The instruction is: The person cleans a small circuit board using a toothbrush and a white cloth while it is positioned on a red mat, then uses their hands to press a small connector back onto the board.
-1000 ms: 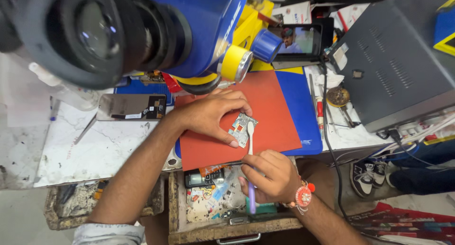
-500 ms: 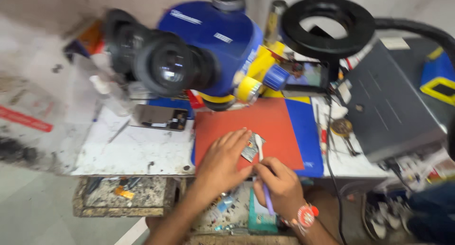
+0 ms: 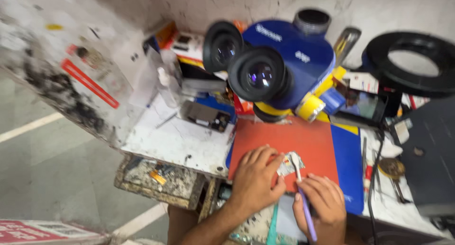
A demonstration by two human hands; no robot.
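Gripping a purple-handled tool in my right hand, its tip on a small circuit board, my left hand pressed flat on the board, on the red mat, below the blue microscope.

Worn white tabletop; flat red rubber mat on it; blue mat just right of red; dark phone left.

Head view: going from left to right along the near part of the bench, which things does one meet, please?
Dirty open drawer → left hand → small circuit board → right hand holding a purple-handled tool → blue mat → round metal tin.
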